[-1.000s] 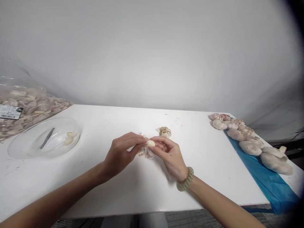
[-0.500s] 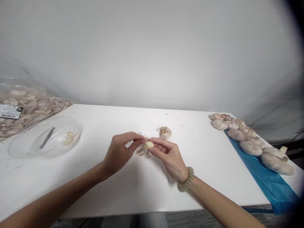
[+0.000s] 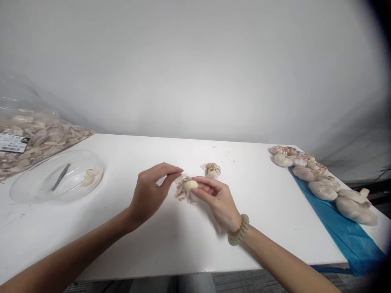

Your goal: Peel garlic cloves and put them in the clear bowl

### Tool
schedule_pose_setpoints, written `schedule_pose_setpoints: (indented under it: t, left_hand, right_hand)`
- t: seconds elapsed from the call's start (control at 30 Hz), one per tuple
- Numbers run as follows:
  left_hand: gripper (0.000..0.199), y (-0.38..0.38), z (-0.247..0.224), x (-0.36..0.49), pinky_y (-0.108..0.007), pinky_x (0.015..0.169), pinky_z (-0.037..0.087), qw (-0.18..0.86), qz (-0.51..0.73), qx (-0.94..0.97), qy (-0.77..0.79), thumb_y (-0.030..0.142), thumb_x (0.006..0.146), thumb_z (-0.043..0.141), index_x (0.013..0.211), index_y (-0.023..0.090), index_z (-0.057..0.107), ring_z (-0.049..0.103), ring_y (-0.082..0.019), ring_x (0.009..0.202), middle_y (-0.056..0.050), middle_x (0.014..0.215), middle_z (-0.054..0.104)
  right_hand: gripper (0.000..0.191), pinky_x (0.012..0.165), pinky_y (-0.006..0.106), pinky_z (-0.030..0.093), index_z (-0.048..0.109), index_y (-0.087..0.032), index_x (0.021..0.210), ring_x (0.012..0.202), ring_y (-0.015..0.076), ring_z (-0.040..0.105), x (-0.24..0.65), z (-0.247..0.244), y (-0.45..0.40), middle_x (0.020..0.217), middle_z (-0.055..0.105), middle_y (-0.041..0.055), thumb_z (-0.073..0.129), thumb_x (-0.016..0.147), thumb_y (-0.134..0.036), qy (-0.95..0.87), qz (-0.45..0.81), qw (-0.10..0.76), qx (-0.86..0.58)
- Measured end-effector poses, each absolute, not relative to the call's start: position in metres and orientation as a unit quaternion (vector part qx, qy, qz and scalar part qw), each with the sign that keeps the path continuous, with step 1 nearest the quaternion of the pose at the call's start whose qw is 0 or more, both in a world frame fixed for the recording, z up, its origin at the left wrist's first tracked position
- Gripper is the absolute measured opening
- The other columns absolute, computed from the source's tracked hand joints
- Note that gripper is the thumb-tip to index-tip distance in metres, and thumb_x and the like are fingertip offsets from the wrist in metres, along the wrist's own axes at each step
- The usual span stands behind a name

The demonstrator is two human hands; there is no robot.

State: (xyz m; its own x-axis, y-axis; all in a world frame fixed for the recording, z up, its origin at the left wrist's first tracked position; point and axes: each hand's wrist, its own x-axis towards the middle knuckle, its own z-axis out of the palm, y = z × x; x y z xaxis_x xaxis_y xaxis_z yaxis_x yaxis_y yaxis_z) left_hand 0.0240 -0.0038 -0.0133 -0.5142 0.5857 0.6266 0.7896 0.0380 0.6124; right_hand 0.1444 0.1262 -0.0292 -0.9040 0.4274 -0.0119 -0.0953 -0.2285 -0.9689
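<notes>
A peeled garlic clove (image 3: 191, 185), smooth and pale yellow, is pinched between the thumb and fingers of my right hand (image 3: 218, 199). My left hand (image 3: 149, 189) is just left of it, apart from the clove, with thumb and forefinger pressed together on what looks like a thin wisp of garlic skin. Below the fingertips, a small heap of garlic skins (image 3: 182, 194) lies on the table. Just beyond my right hand sits a partly broken garlic bulb (image 3: 213, 170) with its cloves showing.
At left, a clear plastic bowl (image 3: 33, 199) holds peeled cloves (image 3: 89, 179) and a dark, narrow tool (image 3: 61, 177). Behind it lies a large clear bag of garlic skins (image 3: 45, 132). Several whole garlic bulbs (image 3: 322, 190) rest along a blue plastic sheet (image 3: 345, 232) at right.
My left hand has drawn away from the clove, to the left and slightly up. The clove stays in my right hand, which has hardly moved.
</notes>
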Motion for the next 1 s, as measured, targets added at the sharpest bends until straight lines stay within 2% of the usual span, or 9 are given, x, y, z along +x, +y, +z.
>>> schedule_pose_setpoints:
  t: [0.13, 0.27, 0.43, 0.57, 0.7, 0.77, 0.87, 0.93, 1.0]
  left_hand:
    - [0.021, -0.004, -0.023, 0.016, -0.031, 0.072, 0.051, 0.078, -0.393, -0.539, -0.741, 0.012, 0.084, 0.048, 0.094, 0.018, 0.065, 0.059, -0.017, 0.086, -0.007, 0.095, 0.062]
    - [0.034, -0.004, -0.025, 0.017, -0.036, 0.082, 0.050, 0.017, -0.358, -0.571, -0.738, 0.023, 0.079, 0.060, 0.113, 0.021, 0.056, 0.054, -0.021, 0.100, -0.009, 0.111, 0.056]
    - [0.021, -0.003, -0.022, 0.028, -0.026, 0.076, 0.051, 0.027, -0.439, -0.582, -0.684, 0.018, 0.080, 0.059, 0.101, 0.018, 0.061, 0.059, -0.014, 0.089, -0.005, 0.099, 0.063]
    - [0.013, -0.003, -0.027, 0.030, -0.023, 0.074, 0.051, 0.066, -0.456, -0.600, -0.654, 0.013, 0.080, 0.057, 0.091, 0.016, 0.064, 0.062, -0.013, 0.083, -0.005, 0.091, 0.067]
    - [0.011, -0.007, -0.009, 0.015, -0.024, 0.074, 0.051, 0.081, -0.444, -0.556, -0.698, 0.018, 0.079, 0.059, 0.088, 0.017, 0.065, 0.063, -0.014, 0.081, -0.004, 0.088, 0.068]
    - [0.012, -0.016, 0.013, 0.002, -0.023, 0.072, 0.050, 0.090, -0.415, -0.514, -0.745, 0.025, 0.078, 0.061, 0.086, 0.018, 0.067, 0.063, -0.014, 0.079, -0.002, 0.087, 0.069]
    - [0.021, -0.044, 0.050, -0.019, -0.022, 0.072, 0.048, 0.186, -0.360, -0.409, -0.818, 0.036, 0.077, 0.062, 0.088, 0.020, 0.068, 0.063, -0.015, 0.078, 0.000, 0.087, 0.069]
    - [0.027, -0.074, 0.067, -0.037, -0.023, 0.071, 0.046, 0.237, -0.278, -0.323, -0.873, 0.042, 0.077, 0.059, 0.091, 0.020, 0.068, 0.062, -0.015, 0.075, 0.002, 0.084, 0.068]
    - [0.032, -0.108, 0.070, -0.061, -0.025, 0.074, 0.042, 0.245, -0.163, -0.269, -0.917, 0.043, 0.078, 0.054, 0.096, 0.020, 0.066, 0.060, -0.016, 0.078, 0.003, 0.083, 0.066]
  right_hand:
    - [0.026, 0.078, 0.030, 0.052, 0.065, -0.019, 0.093, 0.085, 0.0175, 0.065, 0.144, -0.029, 0.127, 0.090, 0.071, 0.0047, 0.071, 0.069, -0.024, -0.594, 0.771, 0.182, -0.143]
    - [0.024, 0.075, 0.030, 0.052, 0.065, -0.018, 0.093, 0.080, 0.0169, 0.065, 0.145, -0.026, 0.127, 0.086, 0.071, 0.0046, 0.069, 0.071, -0.028, -0.601, 0.761, 0.181, -0.166]
    - [0.026, 0.069, 0.028, 0.052, 0.065, -0.017, 0.092, 0.072, 0.0148, 0.063, 0.144, -0.026, 0.125, 0.082, 0.069, 0.0045, 0.069, 0.071, -0.031, -0.589, 0.773, 0.161, -0.173]
    - [0.027, 0.067, 0.026, 0.049, 0.064, -0.014, 0.093, 0.065, 0.0120, 0.060, 0.143, -0.027, 0.124, 0.073, 0.068, 0.0040, 0.068, 0.073, -0.031, -0.586, 0.779, 0.141, -0.171]
    - [0.028, 0.073, 0.029, 0.049, 0.063, -0.014, 0.097, 0.077, 0.0157, 0.062, 0.142, -0.027, 0.125, 0.088, 0.067, 0.0082, 0.062, 0.077, -0.034, -0.569, 0.796, 0.129, -0.165]
    - [0.027, 0.073, 0.030, 0.049, 0.063, -0.014, 0.095, 0.079, 0.0172, 0.062, 0.142, -0.028, 0.126, 0.093, 0.066, 0.0095, 0.061, 0.078, -0.035, -0.560, 0.801, 0.135, -0.166]
    - [0.026, 0.071, 0.030, 0.048, 0.063, -0.013, 0.092, 0.077, 0.0167, 0.061, 0.143, -0.027, 0.130, 0.091, 0.065, 0.0093, 0.060, 0.079, -0.035, -0.554, 0.797, 0.163, -0.178]
    - [0.025, 0.069, 0.029, 0.047, 0.063, -0.014, 0.092, 0.076, 0.0154, 0.060, 0.143, -0.025, 0.134, 0.089, 0.064, 0.0084, 0.060, 0.079, -0.034, -0.556, 0.785, 0.198, -0.186]
    - [0.023, 0.066, 0.028, 0.046, 0.063, -0.015, 0.091, 0.074, 0.0142, 0.058, 0.144, -0.022, 0.141, 0.088, 0.063, 0.0073, 0.060, 0.078, -0.033, -0.561, 0.766, 0.250, -0.190]
